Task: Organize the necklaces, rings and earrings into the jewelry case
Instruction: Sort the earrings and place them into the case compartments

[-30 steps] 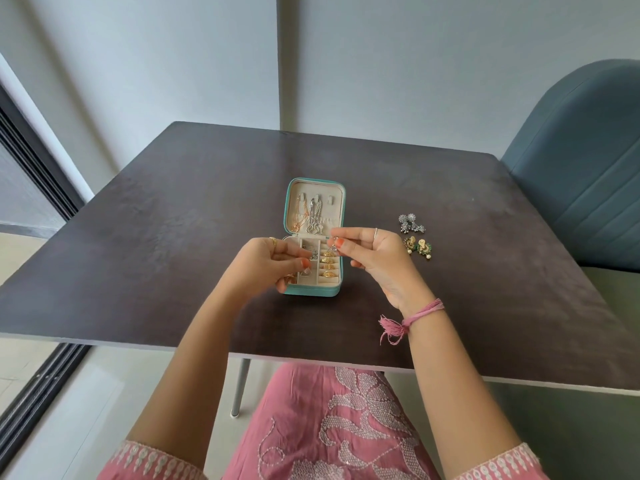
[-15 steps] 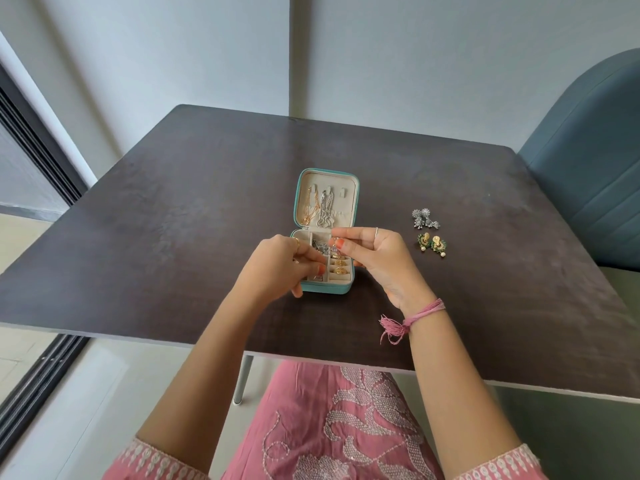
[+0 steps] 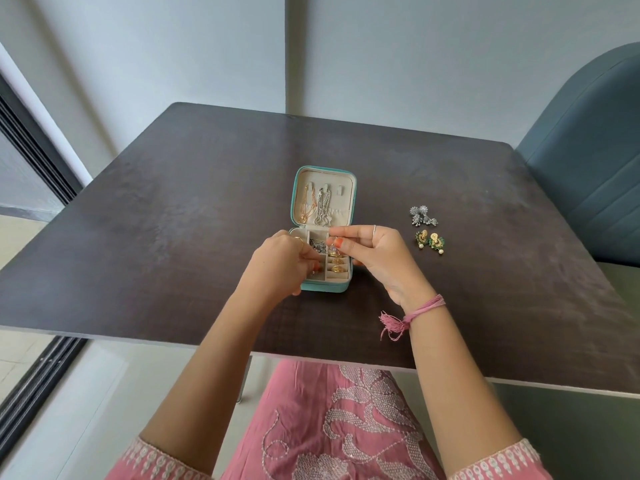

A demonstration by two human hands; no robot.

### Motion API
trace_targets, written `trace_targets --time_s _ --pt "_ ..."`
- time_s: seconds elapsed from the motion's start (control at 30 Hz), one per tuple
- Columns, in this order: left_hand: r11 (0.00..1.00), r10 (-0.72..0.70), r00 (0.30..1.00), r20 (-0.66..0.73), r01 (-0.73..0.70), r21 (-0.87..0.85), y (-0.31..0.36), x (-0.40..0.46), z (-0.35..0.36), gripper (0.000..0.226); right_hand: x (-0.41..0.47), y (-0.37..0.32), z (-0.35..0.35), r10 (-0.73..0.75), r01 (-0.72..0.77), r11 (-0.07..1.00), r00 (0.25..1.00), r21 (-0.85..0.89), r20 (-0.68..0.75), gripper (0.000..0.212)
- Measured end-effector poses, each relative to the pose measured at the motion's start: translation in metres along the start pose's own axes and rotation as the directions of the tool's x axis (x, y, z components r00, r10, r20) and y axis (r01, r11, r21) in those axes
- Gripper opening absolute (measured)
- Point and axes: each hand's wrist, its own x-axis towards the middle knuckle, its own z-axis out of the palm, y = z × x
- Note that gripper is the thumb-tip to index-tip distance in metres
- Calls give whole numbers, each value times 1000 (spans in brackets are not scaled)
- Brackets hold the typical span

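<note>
Left hand (image 3: 280,263) sits over the left part of the case base, fingers curled tight and pinching something small; what it is can't be made out. A gold ring shows on one of its fingers. Teal jewelry case (image 3: 323,230) lies open in the middle of the dark table (image 3: 156,220), lid tilted back, base toward the person. Inside the lid, a gold necklace (image 3: 305,207) hangs beside a silver necklace (image 3: 322,209), both on hooks. Base compartments: silver pieces (image 3: 318,244) in the top middle one, gold rings (image 3: 337,265) slotted in the right-hand rolls. Right hand (image 3: 370,254) hovers over the right edge of the base, thumb and forefinger pinched on a small silver earring (image 3: 332,250), other fingers curled, a thin ring on one finger. Pink thread band (image 3: 412,315) on the right wrist. Farther right on the table, well apart from the case: silver earrings (image 3: 422,216), then green-and-gold earrings (image 3: 430,241) just nearer the person. Blue chair (image 3: 588,161) at the far right.
</note>
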Motion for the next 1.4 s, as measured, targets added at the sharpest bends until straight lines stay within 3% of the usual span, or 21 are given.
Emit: trace_targets --time_s 0.13,0.33,0.47,0.6,0.87,1.03,1.2,1.4 --pt "999 -14 1000 -4 14 -30 0 0 -1 20 0 -1 -1 -5 5 1000 1000 -30 1 19" --pt "976 -72 995 -73 55 -211 -6 -2 -8 16 -2 -9 2 -49 52 991 998 -124 27 18" --pt "821 -187 966 -178 54 -568 -12 -6 -11 12 -3 -12 6 -56 72 961 996 -265 66 16" --pt "689 -323 921 -217 72 -721 -21 -7 -8 15 -4 -14 12 -74 138 854 986 -502 147 16" --pt "609 -397 905 -153 135 -782 -26 -6 -3 10 -3 -22 22 -58 255 644 956 -721 286 20" --pt "599 -399 907 -137 145 -787 -25 -5 -3 14 -2 -25 23 -80 281 611 952 -741 295 20" --pt "597 -395 909 -132 144 -789 -23 -6 -3 16 -2 -25 17 -149 275 627 961 -729 234 22" --pt "592 -398 901 -173 108 -799 -16 -7 -6 17 -2 -21 -12 -287 208 773 957 -600 -38 14"
